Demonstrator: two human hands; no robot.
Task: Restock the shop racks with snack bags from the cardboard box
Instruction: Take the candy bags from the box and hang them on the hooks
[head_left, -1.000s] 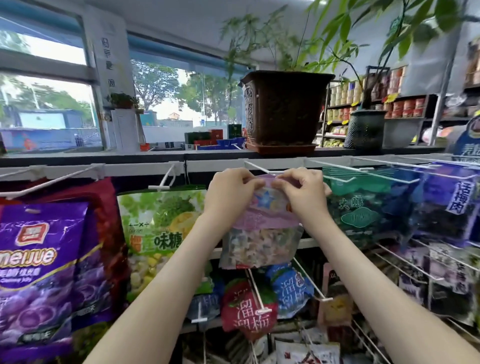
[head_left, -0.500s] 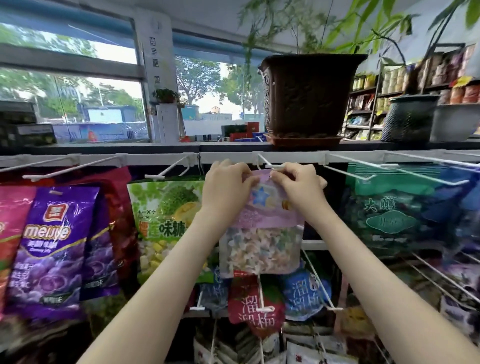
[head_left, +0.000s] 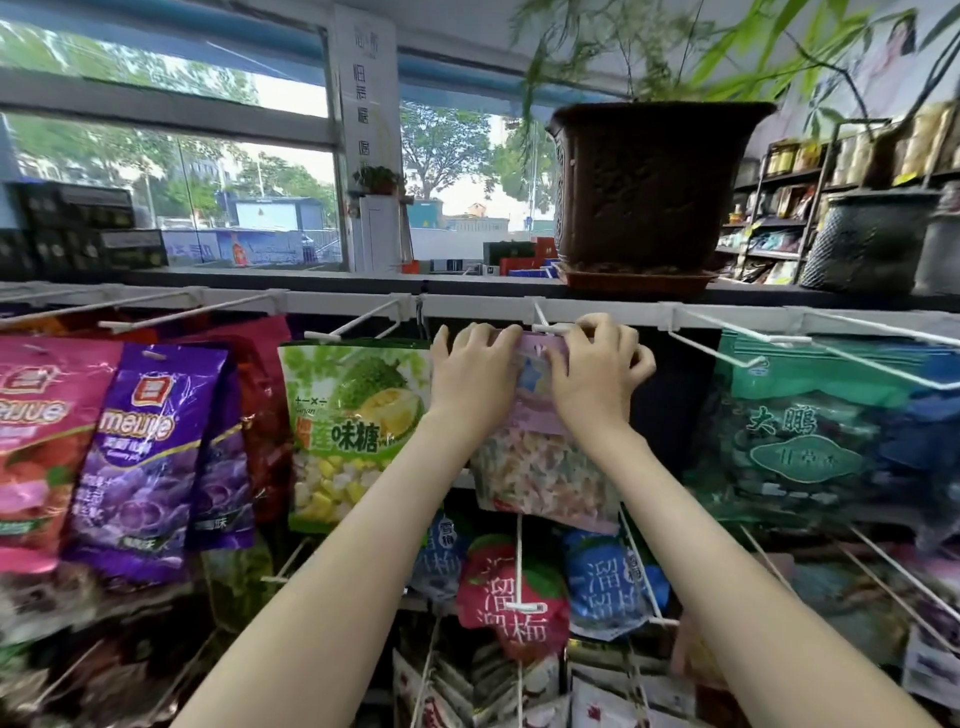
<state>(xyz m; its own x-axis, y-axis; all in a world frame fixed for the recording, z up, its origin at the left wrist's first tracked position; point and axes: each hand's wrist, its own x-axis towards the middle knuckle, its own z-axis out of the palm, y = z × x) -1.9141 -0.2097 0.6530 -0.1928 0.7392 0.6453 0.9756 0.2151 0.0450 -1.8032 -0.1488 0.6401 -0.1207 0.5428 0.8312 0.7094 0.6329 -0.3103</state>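
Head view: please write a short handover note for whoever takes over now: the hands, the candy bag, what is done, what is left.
Left hand: grips the top left of the pastel candy bag.
Right hand: pinches the bag's top right, at the tip of the white hook.
Done: the bag is up at the hook, beside the green durian candy bag.
Left: I cannot tell if the hole is on; slide it back, release. The cardboard box is out of view.
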